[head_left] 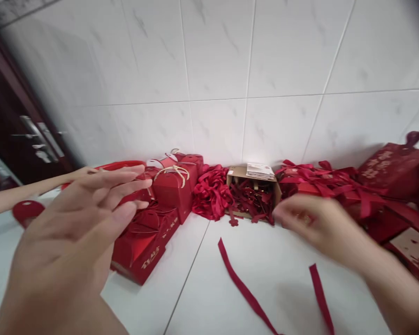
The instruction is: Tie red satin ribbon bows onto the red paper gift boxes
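Observation:
My left hand is raised at the left, fingers stretched out and apart, with nothing held. Behind it red gift boxes lie on the white table. My right hand is motion-blurred at the right edge of a small cardboard box full of dark red tags; its fingers look bent, but their grip is unclear. Two red ribbon ends lie on the table, running off the bottom of the view.
A heap of red ribbon sits beside the cardboard box. Upright red boxes with cream cords stand left of it. Ribboned red boxes are piled at the right. Another person's arm reaches in from the left, near a red tray. A tiled wall rises behind.

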Motion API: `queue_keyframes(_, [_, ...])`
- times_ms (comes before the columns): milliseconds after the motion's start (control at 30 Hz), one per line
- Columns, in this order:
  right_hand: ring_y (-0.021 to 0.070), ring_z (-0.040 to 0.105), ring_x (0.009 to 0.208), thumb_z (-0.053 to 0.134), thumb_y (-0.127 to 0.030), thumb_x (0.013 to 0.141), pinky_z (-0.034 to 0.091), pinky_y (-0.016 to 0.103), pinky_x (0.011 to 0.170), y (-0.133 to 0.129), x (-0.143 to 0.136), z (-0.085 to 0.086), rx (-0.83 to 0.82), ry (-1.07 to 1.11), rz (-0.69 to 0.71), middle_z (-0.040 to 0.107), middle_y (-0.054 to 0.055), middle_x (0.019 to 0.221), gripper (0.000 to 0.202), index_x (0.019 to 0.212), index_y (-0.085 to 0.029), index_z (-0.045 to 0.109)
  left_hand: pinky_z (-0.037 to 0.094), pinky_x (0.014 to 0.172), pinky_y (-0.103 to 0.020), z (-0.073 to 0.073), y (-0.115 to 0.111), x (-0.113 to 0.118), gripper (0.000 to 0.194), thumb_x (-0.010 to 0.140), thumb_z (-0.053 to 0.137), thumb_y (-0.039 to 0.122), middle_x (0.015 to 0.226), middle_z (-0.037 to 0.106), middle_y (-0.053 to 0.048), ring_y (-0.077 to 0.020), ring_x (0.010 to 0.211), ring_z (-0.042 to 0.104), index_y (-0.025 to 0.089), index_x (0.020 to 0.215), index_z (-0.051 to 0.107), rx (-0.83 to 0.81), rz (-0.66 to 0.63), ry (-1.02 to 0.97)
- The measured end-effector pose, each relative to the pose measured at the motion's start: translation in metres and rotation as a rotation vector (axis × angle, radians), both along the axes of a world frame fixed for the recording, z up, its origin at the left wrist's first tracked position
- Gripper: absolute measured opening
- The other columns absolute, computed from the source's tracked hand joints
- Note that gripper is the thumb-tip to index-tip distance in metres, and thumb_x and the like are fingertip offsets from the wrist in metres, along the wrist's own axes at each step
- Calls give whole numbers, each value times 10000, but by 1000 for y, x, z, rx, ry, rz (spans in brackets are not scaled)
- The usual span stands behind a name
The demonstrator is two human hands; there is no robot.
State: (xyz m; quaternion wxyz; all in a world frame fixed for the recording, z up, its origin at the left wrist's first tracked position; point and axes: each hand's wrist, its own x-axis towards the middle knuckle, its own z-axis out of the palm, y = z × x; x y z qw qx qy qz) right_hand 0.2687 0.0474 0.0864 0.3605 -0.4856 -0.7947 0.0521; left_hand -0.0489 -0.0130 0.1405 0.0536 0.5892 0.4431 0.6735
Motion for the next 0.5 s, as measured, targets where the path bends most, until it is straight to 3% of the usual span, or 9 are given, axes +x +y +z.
queue_keyframes(33, [235, 636, 651, 583, -404, 832, 516, 391, 536, -4, -23, -19, -131, -93, 125, 689, 19, 794, 126, 796, -325, 674, 560, 894, -424, 1, -7, -6, 216, 697, 639, 230, 1059, 669, -30, -275, 1050, 628, 229, 912, 657, 15, -33, -20])
queue_keyframes(100, [237, 627, 584, 624, -349, 803, 491, 382, 501, -2, -61, -55, -199, -135, 200, 667, 22, 676, 126, 695, -295, 661, 562, 870, -403, -1, -17, -19, 209, 700, 661, 246, 1034, 675, -34, -269, 1045, 621, 222, 907, 664, -26, -21, 2])
queue_keyframes(167, [235, 614, 529, 666, -358, 766, 450, 347, 441, 12, -85, -83, -217, -118, 175, 631, 36, 609, 221, 581, -257, 599, 547, 867, -380, -8, -17, -34, 281, 718, 674, 320, 1037, 667, -43, -258, 1055, 601, 210, 975, 645, -201, 64, 66])
queue_keyframes(233, [204, 597, 470, 693, -370, 746, 393, 287, 391, 28, -98, -102, -237, -82, 155, 579, 43, 535, 316, 506, -232, 540, 533, 863, -386, -23, -6, -50, 413, 734, 648, 439, 1049, 652, -67, -265, 1058, 592, 199, 1068, 604, -494, 144, 126])
queue_keyframes(300, [172, 589, 440, 721, -342, 716, 355, 252, 374, 38, -104, -113, -256, -43, 167, 566, 48, 508, 340, 475, -217, 517, 509, 895, -394, -44, 12, -65, 482, 764, 572, 521, 1106, 636, -92, -269, 1056, 599, 194, 1119, 577, -720, 225, 231])
queue_keyframes(367, [152, 596, 443, 723, -278, 701, 362, 241, 385, 39, -104, -119, -270, -2, 207, 586, 46, 512, 310, 470, -211, 528, 479, 922, -394, -68, 31, -76, 506, 823, 446, 547, 1200, 596, -110, -287, 1140, 550, 206, 1178, 561, -867, 414, 535])
queue_keyframes(500, [133, 592, 431, 723, -150, 642, 411, 232, 402, 30, -97, -123, -245, 120, 220, 586, 6, 478, 286, 433, -215, 538, 367, 964, -549, -106, 55, -80, 649, 765, 525, 562, 1341, 472, -200, -430, 1272, 374, 205, 1307, 519, -947, 535, 684])
